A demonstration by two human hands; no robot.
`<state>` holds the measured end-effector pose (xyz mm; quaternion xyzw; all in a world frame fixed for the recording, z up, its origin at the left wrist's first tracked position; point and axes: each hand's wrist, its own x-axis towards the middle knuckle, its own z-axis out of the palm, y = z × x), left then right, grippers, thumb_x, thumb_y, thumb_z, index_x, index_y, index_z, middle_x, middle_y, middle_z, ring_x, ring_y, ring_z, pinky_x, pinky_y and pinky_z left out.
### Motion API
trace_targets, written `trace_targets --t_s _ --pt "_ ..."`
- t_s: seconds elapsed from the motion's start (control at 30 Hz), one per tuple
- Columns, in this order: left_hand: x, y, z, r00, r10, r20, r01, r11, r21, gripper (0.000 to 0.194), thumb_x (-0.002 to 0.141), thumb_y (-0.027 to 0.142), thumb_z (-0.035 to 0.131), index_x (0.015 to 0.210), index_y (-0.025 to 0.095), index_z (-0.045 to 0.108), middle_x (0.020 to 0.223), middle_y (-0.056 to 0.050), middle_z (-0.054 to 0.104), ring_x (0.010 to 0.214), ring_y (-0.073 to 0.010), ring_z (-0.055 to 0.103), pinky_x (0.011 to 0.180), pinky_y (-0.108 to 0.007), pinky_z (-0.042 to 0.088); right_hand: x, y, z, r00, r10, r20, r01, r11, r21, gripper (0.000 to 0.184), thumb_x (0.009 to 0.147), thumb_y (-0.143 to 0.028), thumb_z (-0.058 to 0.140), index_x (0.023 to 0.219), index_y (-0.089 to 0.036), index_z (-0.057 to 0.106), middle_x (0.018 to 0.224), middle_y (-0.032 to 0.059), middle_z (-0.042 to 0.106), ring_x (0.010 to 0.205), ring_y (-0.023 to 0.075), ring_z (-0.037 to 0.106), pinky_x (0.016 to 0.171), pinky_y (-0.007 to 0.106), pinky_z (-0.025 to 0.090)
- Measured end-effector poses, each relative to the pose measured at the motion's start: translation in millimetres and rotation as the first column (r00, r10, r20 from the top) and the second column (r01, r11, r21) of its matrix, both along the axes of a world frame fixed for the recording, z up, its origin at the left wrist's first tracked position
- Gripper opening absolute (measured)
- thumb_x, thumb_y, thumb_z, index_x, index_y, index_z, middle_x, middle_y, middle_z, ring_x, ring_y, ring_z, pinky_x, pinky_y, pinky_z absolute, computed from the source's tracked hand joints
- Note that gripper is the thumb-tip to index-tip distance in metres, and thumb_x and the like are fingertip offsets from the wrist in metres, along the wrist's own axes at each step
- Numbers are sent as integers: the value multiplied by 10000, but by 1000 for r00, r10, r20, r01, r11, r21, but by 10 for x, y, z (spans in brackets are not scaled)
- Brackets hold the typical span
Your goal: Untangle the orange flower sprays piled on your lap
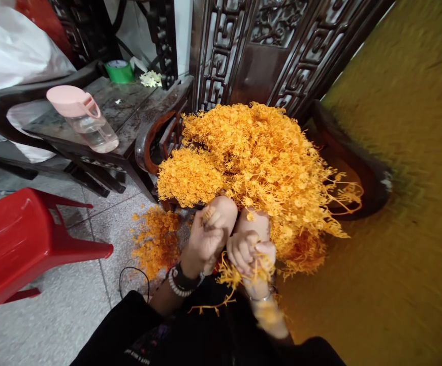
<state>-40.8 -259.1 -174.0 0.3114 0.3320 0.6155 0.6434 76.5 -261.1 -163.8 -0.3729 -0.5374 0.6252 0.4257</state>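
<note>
My right hand [248, 251] is closed around a bunch of orange, stringy sprigs [230, 272], whose thin branching stems hang over my lap. Just left of it, my left hand [208, 235] has its fingers curled in by my knee, with a small yellow-orange piece [208, 214] at the fingertips. In front of my knees, a big heap of the same sprigs [259, 152] covers the seat of a dark wooden chair. A smaller, denser clump of short heads [190, 177] lies at the heap's left side.
Loose orange bits [156, 241] are scattered on the speckled floor [68, 305]. A red plastic stool [23, 244] stands at left. On a wooden chair seat rest a pink-lidded bottle [82, 119], green tape [120, 72] and pale flowers [151, 79]. A blurred olive-brown surface [407, 229] fills the right.
</note>
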Motion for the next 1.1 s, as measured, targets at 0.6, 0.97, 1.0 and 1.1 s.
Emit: trace_targets --t_s 0.6,0.97,1.0,1.1 --pt "-21 -160 -96 943 -53 -328 81 994 72 412 848 532 427 635 192 524 523 7 472 484 -118 421 521 -275 358 47 15 74 953 -255 161 245 966 81 340 773 -414 609 575 -169 482 501 -42 391 468 67 309 459 220 247" --pt "182 -277 -193 974 -203 -105 201 979 -28 461 773 609 479 607 179 474 423 55 340 328 -48 255 330 -222 205 66 -98 -98 996 -60 -72 49 987 -151 474 740 -548 560 517 -203 321 389 -84 259 310 38 200 308 194 159" --pt "168 -271 -191 976 -197 -87 196 980 -30 462 759 612 498 587 187 444 418 62 303 330 -46 234 326 -219 194 76 -96 -102 994 -65 -93 50 986 -158 492 740 -571 536 513 -212 289 379 -92 223 295 37 169 292 196 145" --pt "65 -162 -167 988 -149 -50 147 989 -30 517 758 646 463 541 199 321 432 75 179 358 -45 159 337 -209 164 135 -26 -94 984 -106 -143 81 983 -167 534 767 -643 398 525 -228 164 366 -109 81 260 40 64 256 204 104"
